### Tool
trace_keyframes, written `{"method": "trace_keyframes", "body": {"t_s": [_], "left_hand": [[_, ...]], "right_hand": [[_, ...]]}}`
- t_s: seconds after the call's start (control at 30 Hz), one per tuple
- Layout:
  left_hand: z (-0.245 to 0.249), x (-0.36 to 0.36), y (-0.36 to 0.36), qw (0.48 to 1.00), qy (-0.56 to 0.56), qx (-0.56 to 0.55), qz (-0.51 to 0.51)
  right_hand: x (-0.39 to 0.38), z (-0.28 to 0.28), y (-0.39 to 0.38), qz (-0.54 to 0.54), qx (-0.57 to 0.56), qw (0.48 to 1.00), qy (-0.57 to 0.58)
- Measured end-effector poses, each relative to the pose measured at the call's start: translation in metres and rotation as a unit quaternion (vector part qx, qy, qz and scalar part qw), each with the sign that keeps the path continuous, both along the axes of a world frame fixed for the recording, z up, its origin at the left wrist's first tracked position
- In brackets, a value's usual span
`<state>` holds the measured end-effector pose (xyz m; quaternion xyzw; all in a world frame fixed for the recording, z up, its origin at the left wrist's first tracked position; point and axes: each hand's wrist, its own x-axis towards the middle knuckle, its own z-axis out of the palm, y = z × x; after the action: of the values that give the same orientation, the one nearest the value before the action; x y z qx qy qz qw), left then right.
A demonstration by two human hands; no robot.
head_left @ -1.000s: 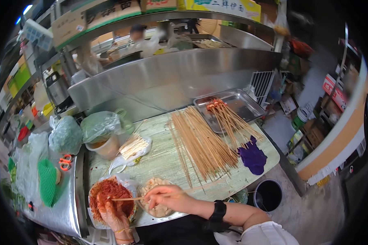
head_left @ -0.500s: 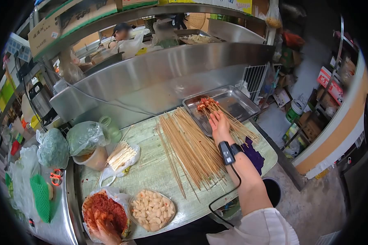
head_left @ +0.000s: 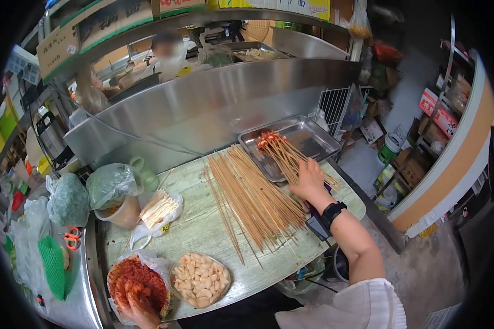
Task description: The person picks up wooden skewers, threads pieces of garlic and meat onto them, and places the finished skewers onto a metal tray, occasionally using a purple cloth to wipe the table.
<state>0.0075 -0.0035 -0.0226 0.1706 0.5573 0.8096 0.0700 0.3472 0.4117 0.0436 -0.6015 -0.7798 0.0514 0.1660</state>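
Observation:
My right hand [head_left: 308,183] lies palm down over the stick ends of a bundle of loaded skewers [head_left: 285,156], its fingers curled over them. Red and white pieces of food sit on the far tips, inside a metal tray [head_left: 248,132]. To the left of this hand, many bare bamboo skewers [head_left: 252,192] are spread over the table. At the near left, my left hand [head_left: 140,313] is in a bowl of red minced mix [head_left: 142,278], fingers smeared red and bent into it, tips hidden. Beside that bowl stands a container of peeled garlic cloves [head_left: 200,278].
Slim white strips [head_left: 159,208] lie on a plastic bag on the pale green table [head_left: 192,219]. Behind them are a bagged tub [head_left: 118,192] and a green jar [head_left: 143,172]. Orange scissors [head_left: 72,238] rest on the left counter. Another person [head_left: 167,49] is behind the steel partition.
My right hand has slid from near the loaded tips down toward the stick ends, turning palm down. My left hand stays in the red mix. The view has shifted slightly.

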Motion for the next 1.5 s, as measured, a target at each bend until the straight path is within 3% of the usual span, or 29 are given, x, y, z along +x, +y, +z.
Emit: {"method": "trace_keyframes", "body": {"t_s": [0.07,0.2,0.33,0.4,0.53,0.6,0.63,0.7,0.73,0.77,0.87,1.0,1.07,1.1,1.13,1.23,1.27,1.33,1.37,1.4,1.47,1.5], "left_hand": [[-0.002,-0.003,-0.002,1.000,0.002,-0.018,0.017],[0.000,-0.001,-0.002,0.999,-0.003,-0.026,0.019],[0.004,0.003,0.001,1.000,-0.007,-0.011,-0.003],[0.004,0.002,0.002,1.000,0.011,-0.011,0.003],[0.016,0.009,0.005,0.996,0.059,-0.072,0.013],[0.010,0.004,0.001,0.993,0.090,-0.078,0.002],[0.016,0.009,0.004,0.997,0.062,-0.043,-0.009],[0.024,0.017,0.008,0.999,0.032,-0.007,-0.019],[0.025,0.017,0.009,1.000,0.021,-0.003,-0.020],[0.027,0.018,0.009,1.000,0.012,0.004,-0.021],[0.029,0.016,0.005,0.999,0.016,-0.026,-0.025],[0.030,0.018,0.007,0.998,0.034,-0.027,-0.034],[0.029,0.018,0.008,0.999,0.036,-0.034,-0.020],[0.025,0.016,0.007,0.999,0.034,-0.016,-0.022],[0.024,0.015,0.007,0.999,0.031,-0.015,-0.034],[0.010,0.010,0.000,0.999,-0.005,0.004,-0.034],[0.010,0.013,0.002,0.999,-0.013,0.001,-0.035],[0.018,0.015,0.001,0.999,0.022,-0.027,-0.034],[0.017,0.014,0.002,0.999,0.027,-0.024,-0.036],[0.018,0.014,0.003,0.999,0.029,-0.024,-0.036],[0.021,0.017,0.004,0.999,0.013,-0.016,-0.046],[0.024,0.019,0.005,0.999,0.015,-0.016,-0.043]], "right_hand": [[0.008,0.001,0.006,-0.080,-0.043,0.991,-0.097],[0.024,0.025,0.000,-0.140,-0.112,0.975,-0.131],[0.043,-0.015,0.046,-0.104,-0.188,0.965,-0.150],[0.045,-0.041,0.055,-0.045,-0.070,0.969,-0.232],[0.031,-0.035,0.028,-0.056,-0.038,0.966,-0.251],[0.013,-0.008,-0.006,0.027,0.269,0.939,-0.211],[-0.001,-0.007,-0.007,0.038,0.268,0.938,-0.215],[-0.034,-0.005,-0.012,0.207,0.158,0.966,-0.004],[-0.055,-0.010,-0.014,0.224,0.101,0.967,0.074],[-0.074,-0.018,-0.015,0.213,0.041,0.974,0.069],[-0.113,-0.028,-0.021,0.148,-0.036,0.982,-0.108],[-0.132,-0.064,-0.004,0.145,0.062,0.981,-0.115],[-0.132,-0.060,-0.015,0.186,0.169,0.965,-0.069],[-0.125,-0.058,-0.021,0.199,0.071,0.976,-0.046],[-0.113,-0.045,-0.038,0.187,0.070,0.979,-0.049],[-0.069,-0.039,-0.069,0.199,0.114,0.967,0.116],[-0.054,-0.040,-0.065,0.198,0.109,0.968,0.109],[-0.031,-0.041,-0.061,0.075,0.087,0.993,0.025],[-0.029,-0.040,-0.057,0.043,0.009,0.999,0.027],[-0.031,-0.040,-0.055,0.043,0.009,0.999,0.028],[-0.050,-0.025,-0.062,0.080,-0.127,0.985,0.079],[-0.064,-0.027,-0.065,0.084,-0.127,0.985,0.080]]}}
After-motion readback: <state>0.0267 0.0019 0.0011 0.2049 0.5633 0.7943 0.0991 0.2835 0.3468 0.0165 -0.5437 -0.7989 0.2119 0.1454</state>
